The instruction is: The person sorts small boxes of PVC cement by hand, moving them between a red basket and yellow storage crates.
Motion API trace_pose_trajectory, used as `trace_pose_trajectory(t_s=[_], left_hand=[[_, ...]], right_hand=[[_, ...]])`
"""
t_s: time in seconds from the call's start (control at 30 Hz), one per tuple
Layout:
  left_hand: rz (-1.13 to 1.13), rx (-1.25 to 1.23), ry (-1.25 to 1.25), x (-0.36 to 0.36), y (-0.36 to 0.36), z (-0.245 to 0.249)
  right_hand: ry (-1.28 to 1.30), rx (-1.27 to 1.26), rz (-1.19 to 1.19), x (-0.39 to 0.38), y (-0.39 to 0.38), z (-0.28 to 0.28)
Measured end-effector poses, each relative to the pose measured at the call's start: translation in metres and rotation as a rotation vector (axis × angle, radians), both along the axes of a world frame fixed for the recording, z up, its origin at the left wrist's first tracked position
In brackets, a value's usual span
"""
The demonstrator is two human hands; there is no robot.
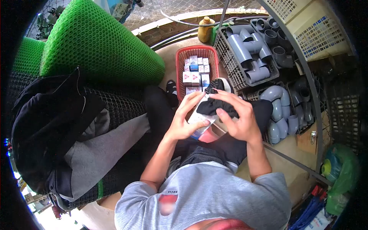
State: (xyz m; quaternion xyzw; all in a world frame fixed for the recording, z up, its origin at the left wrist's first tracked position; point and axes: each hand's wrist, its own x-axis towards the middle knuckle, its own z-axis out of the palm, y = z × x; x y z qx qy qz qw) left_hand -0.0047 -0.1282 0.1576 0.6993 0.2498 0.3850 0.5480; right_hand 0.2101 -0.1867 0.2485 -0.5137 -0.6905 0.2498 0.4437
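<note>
Both hands are in front of my lap, facing each other over a white package with some blue at its lower end. My left hand has its fingers along the left side of the package and its thumb across the near part. My right hand curves over the other side, fingertips by the far edge and thumb against a crumpled black piece. What the black piece is, I cannot tell. Just beyond the fingers shows a black and white shoe.
A red basket of small white boxes stands ahead. Grey pipe fittings fill dark crates on the right, behind a metal frame post. Green mesh rolls and a dark jacket lie left.
</note>
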Motion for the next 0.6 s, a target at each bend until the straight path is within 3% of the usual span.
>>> trace_pose_trajectory(t_s=[0.1,0.17,0.3,0.43,0.6], left_hand=[[0.076,0.070,0.053,0.004,-0.009,0.018],[0.098,0.313,0.198,0.002,-0.011,0.028],[0.117,0.465,0.251,0.001,-0.003,0.015],[0.213,0.462,0.302,0.004,-0.002,0.018],[0.086,0.649,0.372,0.004,-0.011,0.042]], right_hand=[[0.120,-0.011,0.000,0.008,-0.001,-0.009],[0.303,-0.263,-0.055,0.015,0.002,-0.015],[0.119,-0.144,-0.056,0.014,0.004,-0.022],[0.079,0.002,0.003,0.005,-0.005,-0.019],[0.339,-0.246,-0.095,0.019,0.018,-0.042]])
